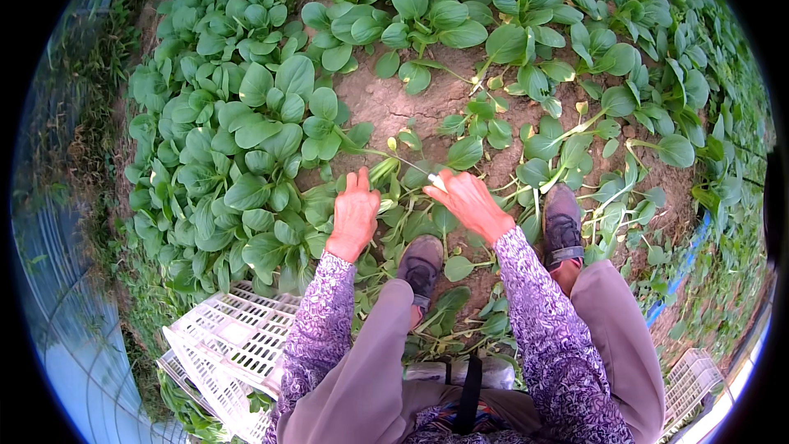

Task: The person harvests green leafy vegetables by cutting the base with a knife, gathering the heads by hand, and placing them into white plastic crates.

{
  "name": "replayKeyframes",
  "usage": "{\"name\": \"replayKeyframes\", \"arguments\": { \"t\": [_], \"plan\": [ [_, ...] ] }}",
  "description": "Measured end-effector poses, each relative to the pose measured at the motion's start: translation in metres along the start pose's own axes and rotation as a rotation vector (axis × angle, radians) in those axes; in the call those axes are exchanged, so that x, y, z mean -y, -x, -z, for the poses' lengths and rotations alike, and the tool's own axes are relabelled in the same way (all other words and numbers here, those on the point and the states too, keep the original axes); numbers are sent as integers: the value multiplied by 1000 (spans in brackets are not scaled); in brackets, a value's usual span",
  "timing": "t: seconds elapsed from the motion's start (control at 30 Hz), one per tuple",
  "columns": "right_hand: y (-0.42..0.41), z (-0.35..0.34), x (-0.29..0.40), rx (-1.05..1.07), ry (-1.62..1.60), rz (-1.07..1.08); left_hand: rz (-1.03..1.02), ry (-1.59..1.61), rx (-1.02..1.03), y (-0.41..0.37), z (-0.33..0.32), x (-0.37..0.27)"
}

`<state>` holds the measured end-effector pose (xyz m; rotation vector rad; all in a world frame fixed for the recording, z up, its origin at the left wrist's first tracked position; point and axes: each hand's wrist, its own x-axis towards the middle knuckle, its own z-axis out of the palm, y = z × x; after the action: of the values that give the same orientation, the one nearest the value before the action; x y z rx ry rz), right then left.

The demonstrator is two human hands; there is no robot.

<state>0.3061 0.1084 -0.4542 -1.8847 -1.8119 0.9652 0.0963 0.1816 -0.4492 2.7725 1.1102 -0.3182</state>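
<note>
My left hand is curled around a leafy green plant, its fingers partly hiding the stems. Pale green stalks show just to the right of these fingers, and broad leaves spread to their left. In my right hand is a small knife with a white handle. Its thin blade points up and left, its tip close to the stalks. Cut or fallen leaves lie on the soil below and between the hands.
Dense pak choi-like greens grow at left and ahead. Bare cracked soil shows in the middle. White plastic crates stand at lower left, another crate at lower right. My shoes stand among leaves; a blue strip runs at right.
</note>
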Motion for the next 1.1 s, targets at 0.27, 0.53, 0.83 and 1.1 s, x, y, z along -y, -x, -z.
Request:
{"name": "replayKeyframes", "arguments": {
  "t": [0.27, 0.53, 0.83, 1.1],
  "plan": [
    [-20, -34, -30, -181, 182, 241, 49, 44, -25, 18, -15, -8],
    [-17, -49, -38, -165, 224, 232, 65, 126, -120, 28, -42, 1],
    [-11, -70, -36, -279, 214, 288, 83, 191, -133, 41, -66, -1],
    [17, -92, -53, -217, 360, 260, 125, 282, -96, 42, -57, -2]
  ]
}}
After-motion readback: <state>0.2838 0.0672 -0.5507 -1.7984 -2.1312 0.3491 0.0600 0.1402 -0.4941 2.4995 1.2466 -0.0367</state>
